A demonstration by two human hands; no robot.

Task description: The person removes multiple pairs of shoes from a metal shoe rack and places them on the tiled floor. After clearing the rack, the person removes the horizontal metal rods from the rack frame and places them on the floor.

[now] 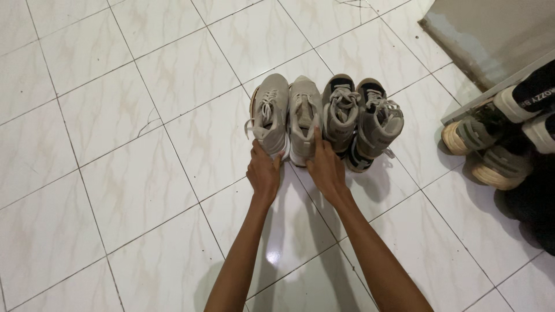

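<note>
On the white tiled floor (115, 173), the left hand (263, 171) grips the heel of one beige sneaker (270, 112); the right hand (325, 167) grips its mate (304, 115). Two grey high-tops (361, 118) stand touching alongside; a shoe rack (509, 127) sits well apart at the right.

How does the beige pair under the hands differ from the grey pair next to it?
The beige pair is plain pale beige all over; the grey pair is darker, with black collars and soles. The beige pair stands upright and parallel; the grey pair's outer shoe leans to the side. The left hand and right hand grip the beige pair's heels; nobody touches the grey pair. Both are laced sneakers on the white tile floor.
</note>
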